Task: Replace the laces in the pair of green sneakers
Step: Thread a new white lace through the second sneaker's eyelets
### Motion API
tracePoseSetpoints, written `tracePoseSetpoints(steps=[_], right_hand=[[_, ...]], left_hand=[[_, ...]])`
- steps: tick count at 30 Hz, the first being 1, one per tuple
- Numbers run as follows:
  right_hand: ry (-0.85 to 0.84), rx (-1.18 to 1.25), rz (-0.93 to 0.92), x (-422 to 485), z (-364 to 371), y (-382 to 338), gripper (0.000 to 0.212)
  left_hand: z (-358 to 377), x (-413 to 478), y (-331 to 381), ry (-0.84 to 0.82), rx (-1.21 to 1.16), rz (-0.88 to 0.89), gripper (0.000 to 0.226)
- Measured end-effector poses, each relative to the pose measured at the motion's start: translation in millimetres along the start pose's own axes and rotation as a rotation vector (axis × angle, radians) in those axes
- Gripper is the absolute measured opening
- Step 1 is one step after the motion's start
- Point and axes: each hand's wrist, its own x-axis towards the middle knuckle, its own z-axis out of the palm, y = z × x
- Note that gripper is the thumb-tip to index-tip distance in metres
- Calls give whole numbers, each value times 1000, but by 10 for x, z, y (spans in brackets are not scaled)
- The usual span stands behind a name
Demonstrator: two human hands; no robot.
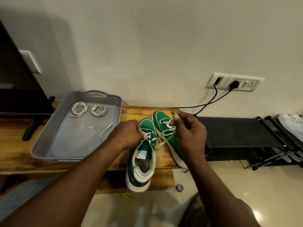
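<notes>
Head view. We recorded two green sneakers, the left sneaker (142, 154) and the right sneaker (165, 128), side by side on a wooden bench (19, 154), the left one's heel overhanging the front edge. Our left hand (127, 135) pinched a white lace (148, 137) at the left sneaker's eyelets; our right hand (188, 130) pinched another lace strand (166, 140). Beside them, a grey tray (49, 145) held two coiled laces (89, 108).

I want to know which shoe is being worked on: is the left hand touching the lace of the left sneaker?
Touching. The head view shows the left hand pinching the white lace over the left sneaker, with no gap visible.
</notes>
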Motion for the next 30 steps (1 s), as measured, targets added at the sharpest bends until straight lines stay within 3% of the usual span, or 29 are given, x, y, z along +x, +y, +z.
tracePoseSetpoints(steps=[4,7,13,19,23,30], right_hand=[[-68,-76,28,-111,171,371,11],[-177,-128,71,-171,292,555,12],[-364,-380,74,-155,494,748,20],[-505,-633,48,-126,578,753,8],[-489,-602,77,-99,579,762,18],[-479,-486,153,-134,632,820,18]], left_hand=[[79,-83,-70,-82,56,-40,32],[136,-33,-154,-76,56,-73,24],[195,75,-306,-80,-179,-176,5],[184,100,-433,-152,-425,-285,7],[151,88,-402,-163,-469,-321,5],[132,93,-390,-206,-484,-355,6]])
